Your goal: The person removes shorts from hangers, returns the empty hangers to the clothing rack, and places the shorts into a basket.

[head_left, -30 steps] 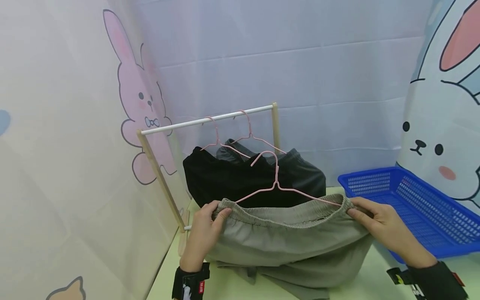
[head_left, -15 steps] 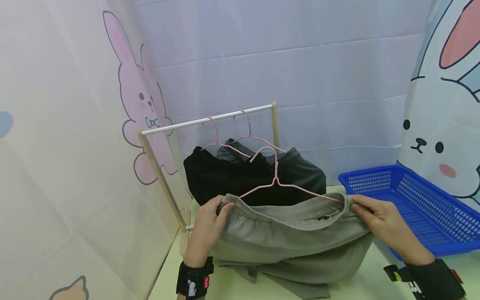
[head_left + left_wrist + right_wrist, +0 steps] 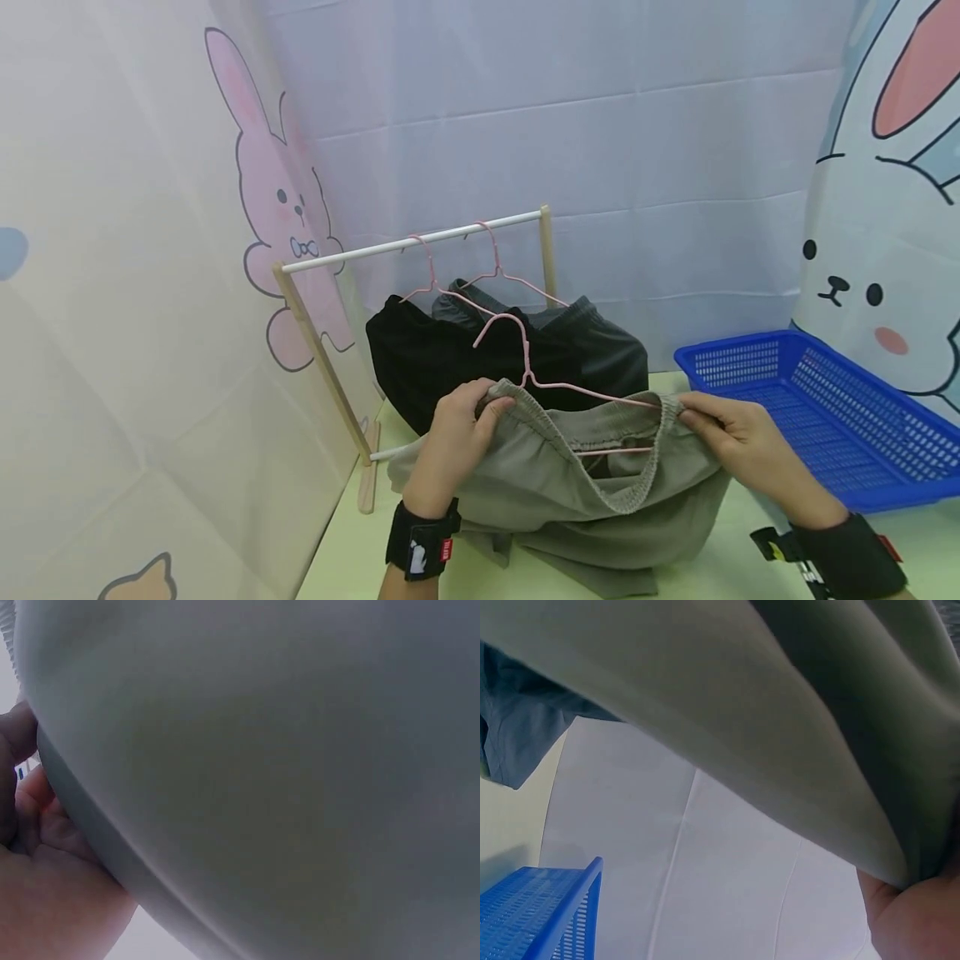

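Note:
A pair of khaki-grey elastic-waist pants [image 3: 555, 492] hangs between my two hands over the table. My left hand [image 3: 457, 437] pinches the left end of the waistband between thumb and fingers. At the right end, my right hand [image 3: 742, 442] grips the waistband. A pink clothes hanger [image 3: 527, 367] sits inside the waist, its hook upright and its lower bar showing through the sagging opening. Folds of the pants [image 3: 255, 780] fill most of the left wrist view. In the right wrist view the cloth [image 3: 742, 712] covers the top, with part of my hand at lower right.
Behind the pants stands a small rack with a white rail [image 3: 412, 242] and wooden posts. Black pants [image 3: 450, 358] and dark grey pants [image 3: 611, 342] hang there on pink hangers. A blue plastic basket [image 3: 832, 417] stands at the right. Printed curtains enclose the table [image 3: 345, 550].
My left hand has moved right, bringing the waistband's ends closer together. The waistband's front now sags wider, and the hanger has shifted left and dipped slightly. The right hand has moved slightly left.

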{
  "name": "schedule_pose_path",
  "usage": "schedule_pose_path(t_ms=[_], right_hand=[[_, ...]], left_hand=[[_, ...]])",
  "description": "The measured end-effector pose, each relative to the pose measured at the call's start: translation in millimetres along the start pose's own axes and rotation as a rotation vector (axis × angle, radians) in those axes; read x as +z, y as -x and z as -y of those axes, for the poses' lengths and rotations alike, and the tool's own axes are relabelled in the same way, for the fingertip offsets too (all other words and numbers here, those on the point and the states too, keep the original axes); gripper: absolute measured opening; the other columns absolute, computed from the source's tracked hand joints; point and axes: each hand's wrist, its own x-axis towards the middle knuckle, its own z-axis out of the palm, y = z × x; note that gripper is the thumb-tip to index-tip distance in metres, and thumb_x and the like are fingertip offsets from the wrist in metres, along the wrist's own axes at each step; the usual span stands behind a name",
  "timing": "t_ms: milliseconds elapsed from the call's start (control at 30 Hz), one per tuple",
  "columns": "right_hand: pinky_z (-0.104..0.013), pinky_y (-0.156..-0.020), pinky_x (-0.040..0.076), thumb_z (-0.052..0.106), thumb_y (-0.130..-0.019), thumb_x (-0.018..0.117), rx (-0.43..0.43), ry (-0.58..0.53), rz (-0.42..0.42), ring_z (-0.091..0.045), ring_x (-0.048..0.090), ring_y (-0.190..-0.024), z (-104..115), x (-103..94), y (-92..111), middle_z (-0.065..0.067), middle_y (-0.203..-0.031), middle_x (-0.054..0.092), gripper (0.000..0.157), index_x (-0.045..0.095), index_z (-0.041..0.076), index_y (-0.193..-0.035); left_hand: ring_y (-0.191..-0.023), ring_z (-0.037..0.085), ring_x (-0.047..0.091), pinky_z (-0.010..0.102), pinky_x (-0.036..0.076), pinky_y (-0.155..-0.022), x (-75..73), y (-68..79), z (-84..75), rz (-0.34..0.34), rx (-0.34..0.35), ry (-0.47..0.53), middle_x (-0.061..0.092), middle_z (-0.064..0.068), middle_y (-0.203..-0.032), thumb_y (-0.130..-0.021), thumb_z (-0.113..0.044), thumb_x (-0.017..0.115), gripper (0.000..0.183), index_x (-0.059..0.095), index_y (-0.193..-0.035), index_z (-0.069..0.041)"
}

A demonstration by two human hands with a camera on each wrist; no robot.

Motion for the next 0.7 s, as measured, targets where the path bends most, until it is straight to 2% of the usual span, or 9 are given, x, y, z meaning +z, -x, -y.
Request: schedule_pose_path(t_ms=[233,533,700], right_hand=[[-0.005,-0.082,0.045,0.003,-0.098,0.069,-0.021,0.007,0.012,-0.004,0.070,-0.096,5,6.5,0,0.001,-0.103,0.077,0.019,0.078,0.008,-0.113],[-0.005,-0.082,0.046,0.003,-0.096,0.071,-0.014,0.010,0.020,-0.002,0.069,-0.097,3,6.5,2,0.003,-0.104,0.076,0.020,0.079,0.008,-0.114],[-0.004,-0.084,0.045,0.003,-0.094,0.074,-0.001,-0.003,0.039,0.006,0.065,-0.103,-2,2.0,4,0.000,-0.109,0.077,0.027,0.079,0.013,-0.118]], left_hand=[[-0.086,0.009,0.059,0.031,0.052,-0.075,11.3,-3.8,-10.3,0.018,0.004,0.027,0.066,-0.009,-0.094,-0.100,-0.032,0.068,0.015,0.073,-0.105,-0.019],[-0.086,0.009,0.058,0.030,0.051,-0.075,13.4,-3.0,-10.6,-0.002,0.007,0.026,0.066,-0.010,-0.092,-0.100,-0.034,0.068,0.015,0.073,-0.103,-0.020],[-0.086,0.008,0.058,0.031,0.051,-0.075,14.4,-4.7,-10.9,-0.009,0.024,0.028,0.067,-0.010,-0.093,-0.099,-0.034,0.069,0.016,0.074,-0.102,-0.020]])
